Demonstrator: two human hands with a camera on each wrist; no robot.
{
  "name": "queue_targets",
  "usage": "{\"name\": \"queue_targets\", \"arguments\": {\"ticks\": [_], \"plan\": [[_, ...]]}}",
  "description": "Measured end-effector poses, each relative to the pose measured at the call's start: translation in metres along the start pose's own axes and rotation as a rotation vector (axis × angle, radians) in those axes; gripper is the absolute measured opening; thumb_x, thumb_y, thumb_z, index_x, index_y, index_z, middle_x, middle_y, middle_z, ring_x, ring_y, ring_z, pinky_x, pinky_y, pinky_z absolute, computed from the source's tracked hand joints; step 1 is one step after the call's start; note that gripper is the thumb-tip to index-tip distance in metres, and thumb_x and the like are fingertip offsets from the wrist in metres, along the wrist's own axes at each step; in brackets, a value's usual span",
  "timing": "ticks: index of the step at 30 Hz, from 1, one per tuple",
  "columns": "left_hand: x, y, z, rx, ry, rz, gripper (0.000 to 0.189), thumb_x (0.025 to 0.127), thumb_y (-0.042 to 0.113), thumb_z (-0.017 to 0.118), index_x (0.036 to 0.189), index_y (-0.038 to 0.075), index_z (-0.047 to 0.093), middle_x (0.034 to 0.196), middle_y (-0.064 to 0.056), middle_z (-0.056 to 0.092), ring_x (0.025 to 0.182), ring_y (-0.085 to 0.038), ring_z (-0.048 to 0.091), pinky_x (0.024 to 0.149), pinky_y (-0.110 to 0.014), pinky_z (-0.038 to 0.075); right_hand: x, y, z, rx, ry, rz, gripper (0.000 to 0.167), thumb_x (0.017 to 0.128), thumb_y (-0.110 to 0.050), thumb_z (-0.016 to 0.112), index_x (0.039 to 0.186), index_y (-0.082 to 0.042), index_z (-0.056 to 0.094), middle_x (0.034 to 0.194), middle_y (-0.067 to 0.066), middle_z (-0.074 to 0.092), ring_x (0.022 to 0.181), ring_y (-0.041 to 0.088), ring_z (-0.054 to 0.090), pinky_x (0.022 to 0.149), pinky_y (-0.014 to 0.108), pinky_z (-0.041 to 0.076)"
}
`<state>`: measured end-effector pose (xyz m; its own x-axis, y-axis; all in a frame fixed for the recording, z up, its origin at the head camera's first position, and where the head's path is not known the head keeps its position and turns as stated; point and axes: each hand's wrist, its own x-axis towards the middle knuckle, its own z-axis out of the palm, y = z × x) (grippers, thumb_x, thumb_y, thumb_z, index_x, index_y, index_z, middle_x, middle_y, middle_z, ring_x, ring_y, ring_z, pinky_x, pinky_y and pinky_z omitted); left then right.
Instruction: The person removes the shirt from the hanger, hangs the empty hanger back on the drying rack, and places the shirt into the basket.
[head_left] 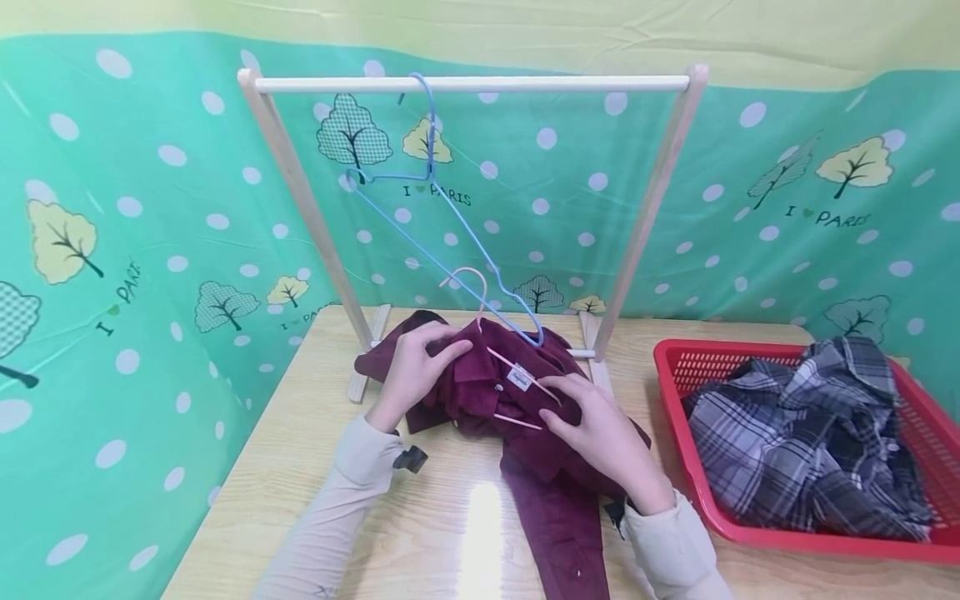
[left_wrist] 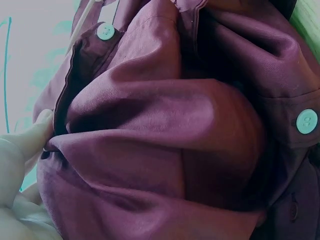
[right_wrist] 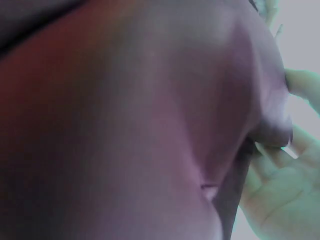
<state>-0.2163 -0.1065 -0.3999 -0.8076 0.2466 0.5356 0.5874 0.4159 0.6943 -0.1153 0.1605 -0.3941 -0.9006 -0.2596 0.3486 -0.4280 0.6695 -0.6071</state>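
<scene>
A maroon button-up shirt (head_left: 480, 392) lies bunched on the table below the rack, one sleeve trailing toward the front edge. Inside its collar is a pink hanger (head_left: 483, 293), its hook standing up and part of its frame covered by cloth. My left hand (head_left: 420, 362) pinches the shirt near the left of the collar; in the left wrist view its thumb (left_wrist: 37, 132) presses the fabric edge. With thumb and fingers, my right hand (head_left: 600, 425) grips the shirt front beside the hanger's right arm. Blurred maroon cloth fills most of the right wrist view, with the fingers (right_wrist: 302, 85) at its edge.
A blue hanger (head_left: 468, 229) hangs from the white rod (head_left: 555, 84) of a wooden rack, its lower end reaching down to the shirt. On the right stands a red basket (head_left: 678, 442) holding plaid shirts (head_left: 802, 442). A patterned curtain hangs behind.
</scene>
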Motion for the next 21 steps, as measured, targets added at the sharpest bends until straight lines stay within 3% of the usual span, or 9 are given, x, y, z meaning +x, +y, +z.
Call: {"name": "queue_targets", "arguments": {"ticks": [13, 21], "plan": [[-0.002, -0.001, -0.001, 0.012, 0.028, -0.006, 0.02, 0.087, 0.022, 0.077, 0.101, 0.007, 0.078, 0.088, -0.003, 0.072, 0.086, -0.015, 0.064, 0.08, -0.028, 0.054, -0.009, 0.005, -0.004, -0.085, -0.033, 0.083, 0.028, 0.084, -0.012, 0.073, 0.112, -0.009, 0.069, 0.108, 0.004, 0.07, 0.104, 0.024, 0.065, 0.092, 0.045, 0.054], [0.0, -0.002, 0.0, 0.028, 0.059, 0.011, 0.021, 0.087, 0.021, 0.077, 0.1, 0.006, 0.078, 0.088, -0.005, 0.072, 0.086, -0.017, 0.066, 0.08, -0.03, 0.055, -0.015, 0.006, -0.005, -0.143, -0.028, 0.184, 0.031, 0.083, -0.011, 0.072, 0.113, -0.017, 0.069, 0.105, 0.003, 0.068, 0.095, 0.02, 0.063, 0.079, 0.042, 0.054]]}}
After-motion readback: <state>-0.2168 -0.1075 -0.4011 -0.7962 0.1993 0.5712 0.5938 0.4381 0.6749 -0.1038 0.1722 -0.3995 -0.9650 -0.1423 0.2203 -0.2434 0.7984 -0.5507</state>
